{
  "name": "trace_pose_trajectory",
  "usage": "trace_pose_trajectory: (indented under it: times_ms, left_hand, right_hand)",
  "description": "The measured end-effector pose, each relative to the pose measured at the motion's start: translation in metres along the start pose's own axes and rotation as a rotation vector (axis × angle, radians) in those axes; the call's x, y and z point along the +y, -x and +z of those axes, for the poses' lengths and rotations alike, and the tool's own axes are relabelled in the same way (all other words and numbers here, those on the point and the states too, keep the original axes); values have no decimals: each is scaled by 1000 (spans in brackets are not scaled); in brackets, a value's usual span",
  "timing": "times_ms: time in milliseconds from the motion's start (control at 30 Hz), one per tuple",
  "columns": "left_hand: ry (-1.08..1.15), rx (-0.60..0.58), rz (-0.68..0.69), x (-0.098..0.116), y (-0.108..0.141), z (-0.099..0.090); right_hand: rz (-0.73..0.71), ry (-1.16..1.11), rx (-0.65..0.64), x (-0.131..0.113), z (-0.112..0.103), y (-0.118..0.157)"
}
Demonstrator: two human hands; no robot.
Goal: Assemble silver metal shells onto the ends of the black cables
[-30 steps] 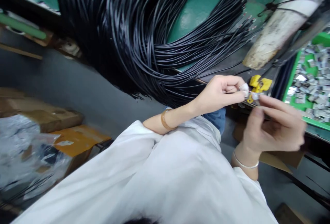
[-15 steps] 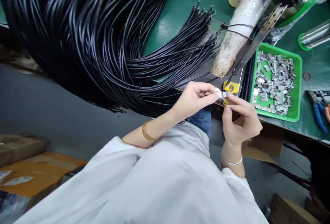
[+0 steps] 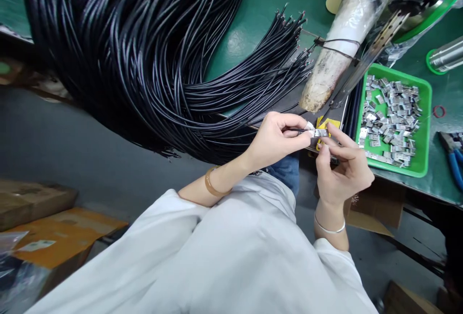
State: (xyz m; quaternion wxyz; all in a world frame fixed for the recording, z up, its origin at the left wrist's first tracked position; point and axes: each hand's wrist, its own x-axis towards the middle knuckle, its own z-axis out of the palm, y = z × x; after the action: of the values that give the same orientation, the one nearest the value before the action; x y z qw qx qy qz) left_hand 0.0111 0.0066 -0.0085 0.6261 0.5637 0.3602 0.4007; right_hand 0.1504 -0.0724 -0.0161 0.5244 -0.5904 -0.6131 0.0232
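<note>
My left hand [image 3: 278, 135] is closed in a pinch, with white wrapping on its fingertips. Between thumb and forefinger it grips the end of a thin black cable, where a small silver metal connector [image 3: 320, 133] sticks out to the right. My right hand [image 3: 342, 162] is beside that connector, fingers bent and apart from the thumb. Its forefinger is close to the connector's right end; whether they touch I cannot tell. Just behind the connector lies a yellow pad [image 3: 331, 123], and the thin tip of what looks like a soldering iron [image 3: 338, 98] slants down to it.
A large bundle of black cables [image 3: 152, 63] covers the left of the green table [image 3: 260, 10]. A white pipe [image 3: 334, 58] reaches down above my hands. On the right stand a green tray [image 3: 424, 126] of silver connectors [image 3: 392, 121] and blue-handled pliers [image 3: 454, 159]. Cardboard boxes [image 3: 72, 237] lie below.
The view has shifted slightly, so everything appears a little further right. My right forefinger has lifted a little off the connector's end, and more of the connector shows.
</note>
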Motion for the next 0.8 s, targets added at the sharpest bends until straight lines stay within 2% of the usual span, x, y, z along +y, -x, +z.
trace_pose_trajectory:
  times_ms: [200, 467, 800]
  left_hand:
    - [-66, 46, 91, -1, -2, 3]
    - [-30, 80, 85, -7, -4, 7]
    - [34, 104, 43, -1, -3, 9]
  right_hand:
    - [-17, -3, 9, 1, 1, -3]
    - [-18, -8, -54, 1, 0, -7]
    - [-44, -8, -23, -8, 0, -13]
